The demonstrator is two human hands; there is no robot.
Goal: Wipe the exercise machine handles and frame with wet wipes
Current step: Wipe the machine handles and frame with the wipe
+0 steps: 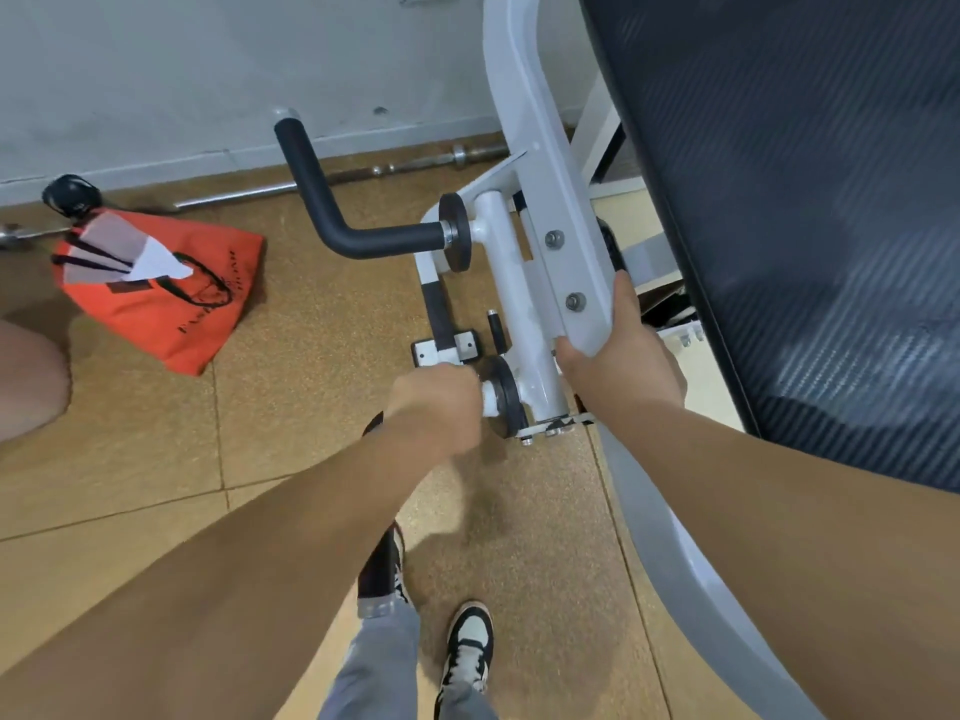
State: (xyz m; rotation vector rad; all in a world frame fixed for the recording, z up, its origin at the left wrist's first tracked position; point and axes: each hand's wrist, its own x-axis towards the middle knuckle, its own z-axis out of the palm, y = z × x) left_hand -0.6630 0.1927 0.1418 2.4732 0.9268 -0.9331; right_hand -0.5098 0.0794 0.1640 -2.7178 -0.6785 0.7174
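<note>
Hands grip a white steel exercise machine frame.
Left hand is fisted round the near black handle, any wipe hidden; right hand clasps the frame's slanted bar at its lower end. Beyond, the black foam L-shaped handle juts left, then bends toward the wall.

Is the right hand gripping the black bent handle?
No, the right hand grips the lower end of the white frame bar, while the black bent handle stands free to its left.
</note>
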